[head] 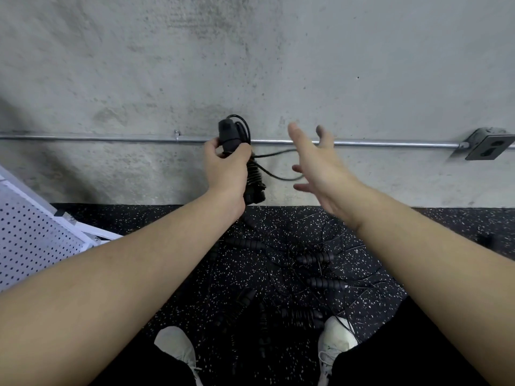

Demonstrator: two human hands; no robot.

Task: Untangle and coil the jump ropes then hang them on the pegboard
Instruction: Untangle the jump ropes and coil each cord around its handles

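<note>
My left hand (224, 165) grips the black handles of a jump rope (255, 181), held upright in front of the concrete wall, with thin black cord looped over the top and trailing to the right. My right hand (317, 168) is raised beside it, fingers spread and holding nothing, a short way from the trailing cord. A tangle of several other black jump ropes (303, 274) lies on the speckled floor between my shoes. A white pegboard (30, 240) leans at the left edge.
A metal conduit pipe (111, 138) runs along the wall to an electrical outlet box (486, 146) at the right. My white shoes (335, 335) stand at the near edge of the rope pile on the black rubber floor.
</note>
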